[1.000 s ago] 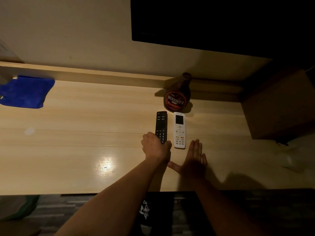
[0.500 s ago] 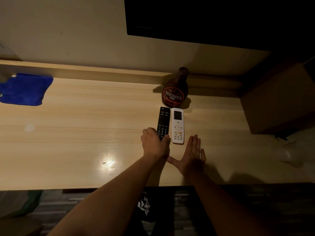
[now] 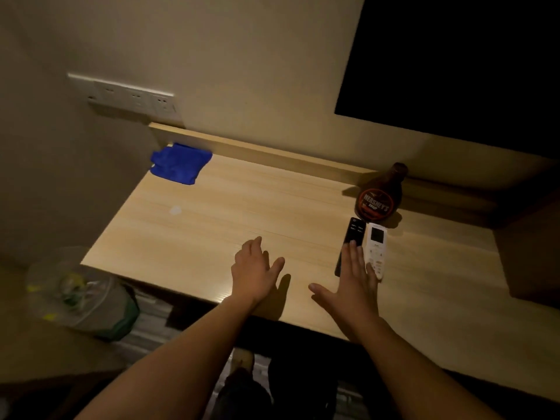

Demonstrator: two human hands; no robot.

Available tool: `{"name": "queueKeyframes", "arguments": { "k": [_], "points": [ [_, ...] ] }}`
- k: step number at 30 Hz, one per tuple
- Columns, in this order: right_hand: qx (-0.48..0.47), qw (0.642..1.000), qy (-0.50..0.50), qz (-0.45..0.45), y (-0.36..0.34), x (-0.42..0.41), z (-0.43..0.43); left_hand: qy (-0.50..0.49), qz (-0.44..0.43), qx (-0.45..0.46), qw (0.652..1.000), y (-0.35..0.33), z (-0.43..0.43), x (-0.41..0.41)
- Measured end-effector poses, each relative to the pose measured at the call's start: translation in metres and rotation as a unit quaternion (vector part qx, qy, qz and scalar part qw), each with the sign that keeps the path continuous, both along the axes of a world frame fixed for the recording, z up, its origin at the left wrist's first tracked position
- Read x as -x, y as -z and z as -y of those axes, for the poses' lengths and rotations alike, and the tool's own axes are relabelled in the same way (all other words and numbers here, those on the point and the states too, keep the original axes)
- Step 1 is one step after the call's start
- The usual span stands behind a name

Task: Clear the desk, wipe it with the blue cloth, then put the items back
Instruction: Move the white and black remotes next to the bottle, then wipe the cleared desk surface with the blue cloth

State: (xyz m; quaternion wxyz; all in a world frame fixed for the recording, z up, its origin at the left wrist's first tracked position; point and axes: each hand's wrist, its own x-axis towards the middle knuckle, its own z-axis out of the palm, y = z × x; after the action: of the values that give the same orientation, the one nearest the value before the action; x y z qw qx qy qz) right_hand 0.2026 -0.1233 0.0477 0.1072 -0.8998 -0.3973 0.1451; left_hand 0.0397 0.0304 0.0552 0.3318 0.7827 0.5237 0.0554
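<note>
My left hand [image 3: 256, 268], open and empty, is the nearer to the blue cloth [image 3: 179, 162] at the bench's [image 3: 230, 201] far-left corner; my right hand [image 3: 353, 278], open flat, rests over the black remote [image 3: 353, 233].

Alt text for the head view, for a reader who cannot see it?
Two bare hands hover open over a wooden desk: left hand empty, right hand over a black remote and a white remote. A syrup bottle stands behind them; a blue cloth lies far left.
</note>
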Motion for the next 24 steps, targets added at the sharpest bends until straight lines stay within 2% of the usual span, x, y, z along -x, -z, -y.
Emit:
{"name": "queueKeyframes", "arguments": {
  "k": [6,12,18,24],
  "points": [
    [0.008,0.994,-0.106,0.004,-0.036,0.051,-0.09,-0.015,-0.066,-0.087,0.994,-0.032,-0.055,0.088],
    [0.013,0.991,-0.133,0.015,-0.04,0.105,-0.192,-0.014,-0.1,-0.106,0.989,-0.045,-0.138,0.151],
    [0.04,0.993,-0.111,0.003,-0.011,0.145,-0.286,0.019,-0.115,-0.084,0.99,-0.017,-0.242,0.191],
    [0.089,0.994,-0.069,0.0,0.022,0.153,-0.352,0.078,-0.103,-0.066,0.989,0.007,-0.332,0.189]
  ]
}}
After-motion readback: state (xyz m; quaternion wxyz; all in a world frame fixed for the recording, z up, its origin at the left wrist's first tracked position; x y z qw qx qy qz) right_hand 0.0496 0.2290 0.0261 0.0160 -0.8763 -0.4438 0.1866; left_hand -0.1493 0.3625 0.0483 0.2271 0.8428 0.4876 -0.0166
